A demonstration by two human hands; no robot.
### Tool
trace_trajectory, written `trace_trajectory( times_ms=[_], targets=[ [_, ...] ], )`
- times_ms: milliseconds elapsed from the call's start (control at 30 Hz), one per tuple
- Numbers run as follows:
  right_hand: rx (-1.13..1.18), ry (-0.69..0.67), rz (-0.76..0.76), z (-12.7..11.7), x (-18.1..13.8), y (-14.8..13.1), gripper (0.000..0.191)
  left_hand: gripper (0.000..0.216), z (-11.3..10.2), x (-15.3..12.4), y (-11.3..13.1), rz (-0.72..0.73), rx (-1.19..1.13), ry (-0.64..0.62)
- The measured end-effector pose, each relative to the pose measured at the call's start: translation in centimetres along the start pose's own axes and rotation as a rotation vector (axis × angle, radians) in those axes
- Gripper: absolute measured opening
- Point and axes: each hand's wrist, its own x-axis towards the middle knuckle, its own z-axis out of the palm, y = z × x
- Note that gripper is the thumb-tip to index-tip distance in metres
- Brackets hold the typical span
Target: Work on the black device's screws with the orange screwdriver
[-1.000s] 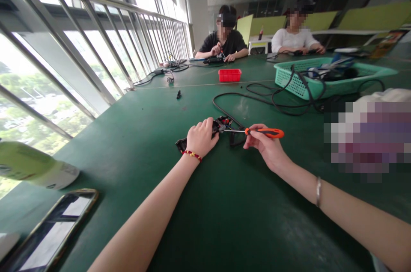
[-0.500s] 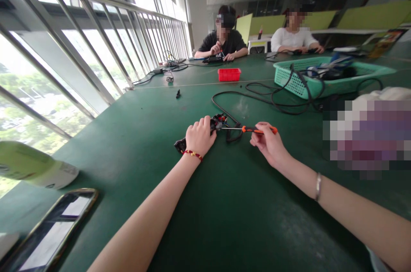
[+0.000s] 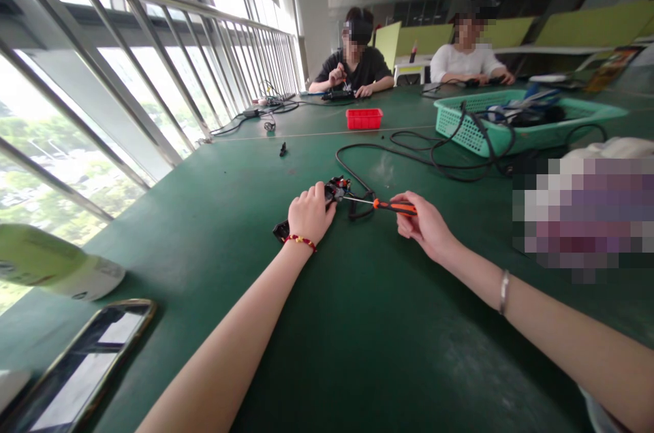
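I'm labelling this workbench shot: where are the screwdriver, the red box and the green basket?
Screwdriver [image 3: 383, 205]: head view, on its orange and black handle.
Red box [image 3: 364, 120]: head view, on its near wall.
Green basket [image 3: 541, 138]: head view, on its near side wall.

The left fingers [image 3: 320, 193] grip a black device [image 3: 333, 192]; the right fingers [image 3: 407, 228] hold an orange-and-black screwdriver [image 3: 387, 205].

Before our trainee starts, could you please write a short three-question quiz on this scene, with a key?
1. Which hand holds the orange-and-black screwdriver?
2. True or false: the red box stands farther from the camera than the phone.
3. The left hand is closed over:
a) a green bottle
b) a black device with red parts showing
c) a perforated basket

Key:
1. The right hand
2. True
3. b
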Motion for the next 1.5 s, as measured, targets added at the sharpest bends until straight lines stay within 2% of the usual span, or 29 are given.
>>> trace_trajectory(
  times_ms=[67, 233, 367, 467, 567, 667, 833, 967, 1133, 1300, 1433, 1500],
  targets=[
    [0.013, 0.043, -0.036, -0.2, 0.3, 0.4, 0.019, 0.032, 0.0, 0.1, -0.2, -0.002, -0.009, 0.004],
    [0.116, 0.184, -0.130, -0.5, 0.9, 0.8, 0.030, 0.033, 0.2, 0.1, -0.5, 0.036, -0.020, 0.026],
    [0.045, 0.147, -0.136, -0.3, 0.5, 0.6, 0.021, 0.035, 0.2, 0.0, -0.8, 0.123, -0.034, 0.030],
    [-0.039, 0.128, -0.144, -0.2, 0.1, 0.6, 0.022, 0.037, 0.3, 0.1, -1.0, 0.148, -0.045, 0.032],
    [-0.045, 0.185, -0.169, -0.3, 0.1, 0.7, 0.019, 0.037, 0.3, 0.1, -1.0, 0.145, -0.060, 0.047],
    [-0.008, 0.247, -0.205, -0.3, 0.4, 0.8, 0.029, 0.037, 0.3, 0.1, -1.0, 0.137, -0.063, 0.040],
    [-0.060, 0.186, -0.187, -0.1, 0.1, 0.7, 0.023, 0.037, 0.2, 0.2, -0.9, 0.125, -0.063, 0.004],
    [-0.088, 0.128, -0.195, 0.0, -0.4, 0.6, 0.026, 0.037, 0.1, 0.2, -1.1, 0.127, -0.081, 0.010],
    [-0.241, 0.227, -0.292, -0.1, -0.7, 0.5, 0.011, 0.037, 0.0, 0.2, -1.3, 0.147, -0.107, 0.004],
    [-0.451, 0.224, -0.500, 0.2, -1.7, 0.4, 0.018, 0.039, 0.1, 0.2, -1.5, 0.185, -0.126, 0.029],
    [-0.569, 0.198, -0.486, 0.2, -2.0, 0.3, 0.010, 0.039, 0.2, 0.3, -1.5, 0.184, -0.118, 0.028],
    [-0.605, 0.214, -0.481, 0.1, -1.9, 0.3, 0.012, 0.039, 0.1, 0.3, -1.5, 0.183, -0.116, 0.026]
  ],
)
